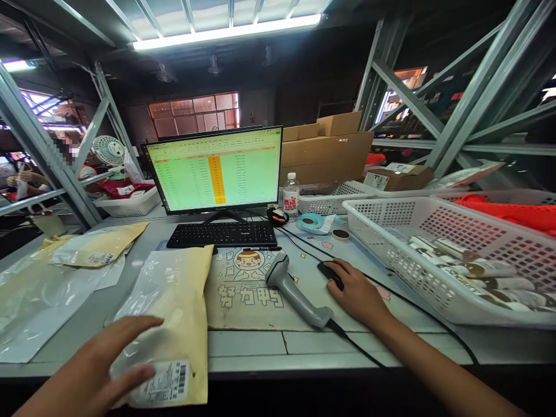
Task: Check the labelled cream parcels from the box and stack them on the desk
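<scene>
My right hand (354,292) is curled over a black computer mouse (330,274) on the printed desk mat (243,315). At the lower left, my left hand (102,359) has its thumb and fingers apart over a yellow and clear plastic package (186,324); whether it touches the package I cannot tell. A white barcode label (167,382) shows at the package's near end. Between my hands lies a grey barcode scanner (299,292), its cable running off the near edge. Behind the mat, a black keyboard (221,233) stands before a lit monitor (215,171) displaying a spreadsheet.
More plastic packages (93,246) lie at left. On the right stands a white perforated basket (399,272) with several wrapped rolls. A water bottle (291,198), a teal tape roll (310,222) and cardboard boxes (325,150) are behind. Metal racks flank the desk; a person is at far left.
</scene>
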`<state>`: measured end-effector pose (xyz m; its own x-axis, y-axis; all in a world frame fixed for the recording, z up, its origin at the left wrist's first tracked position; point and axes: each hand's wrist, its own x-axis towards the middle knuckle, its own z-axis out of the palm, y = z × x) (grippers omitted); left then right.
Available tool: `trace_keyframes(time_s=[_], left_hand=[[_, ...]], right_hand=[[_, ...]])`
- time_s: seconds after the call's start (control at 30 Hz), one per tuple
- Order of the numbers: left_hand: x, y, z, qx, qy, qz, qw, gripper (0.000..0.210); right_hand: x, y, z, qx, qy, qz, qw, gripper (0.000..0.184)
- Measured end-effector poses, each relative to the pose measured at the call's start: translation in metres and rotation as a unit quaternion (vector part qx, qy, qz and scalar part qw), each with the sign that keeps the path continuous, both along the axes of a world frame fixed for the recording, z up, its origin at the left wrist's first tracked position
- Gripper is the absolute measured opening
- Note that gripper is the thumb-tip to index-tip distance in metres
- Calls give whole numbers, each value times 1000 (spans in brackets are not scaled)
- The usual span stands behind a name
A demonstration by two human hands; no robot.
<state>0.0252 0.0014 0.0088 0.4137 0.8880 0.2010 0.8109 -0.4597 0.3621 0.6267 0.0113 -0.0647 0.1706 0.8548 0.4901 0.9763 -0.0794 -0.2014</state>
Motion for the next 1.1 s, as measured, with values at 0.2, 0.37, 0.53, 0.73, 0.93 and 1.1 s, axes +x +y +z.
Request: trace_keyframes(time_s=[0.2, 0.37, 0.53, 0.73, 0.93, 1.1], left_hand=[[163, 96, 69, -19, 5, -182, 983, 43], [253, 175, 41, 49, 151, -171, 972, 37], [303, 200, 11, 77, 156, -153, 973, 56], [343, 206, -6, 78, 137, -147, 976, 69], [359, 210, -11, 36, 132, -122, 983, 71], [348, 209, 16, 8, 118, -143, 983, 68]], right_hand=[[-4, -2, 4, -16, 4, -16, 1000, 46], [-5, -2, 5, -13, 0, -14, 1000, 46], [-6, -2, 3, -12, -2, -21, 1000, 47], [-5, -1, -1, -5, -7, -19, 1000, 46], [-6, -2, 0, 0, -12, -23, 1000, 45], [-6, -4, 2, -9, -10, -22, 1000, 44]])
